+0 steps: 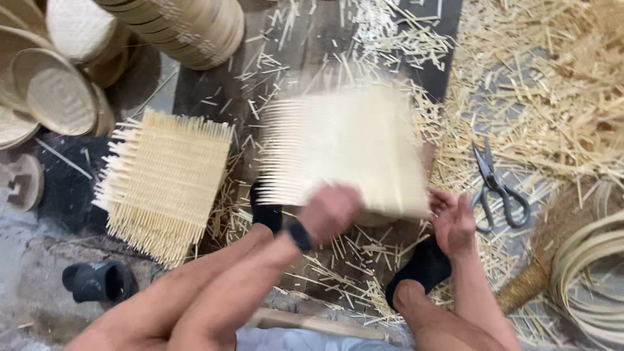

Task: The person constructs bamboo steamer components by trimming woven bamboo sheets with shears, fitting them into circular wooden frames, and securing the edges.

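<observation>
A square woven bamboo mat (344,146) with loose strip ends along its left edge is blurred in motion at the centre. My left hand (328,211) grips its near edge from below, a dark band on the wrist. My right hand (453,222) sits at the mat's lower right corner with fingers spread, touching or just under the edge. A second woven mat (162,182) lies flat on the floor to the left.
Metal scissors (497,188) lie right of my right hand. Stacked round bamboo trays (55,91) and a tall stack (188,29) stand at the back left. Bamboo offcuts (546,97) cover the floor. Coiled strips (591,273) sit at right, a black sandal (97,281) at left.
</observation>
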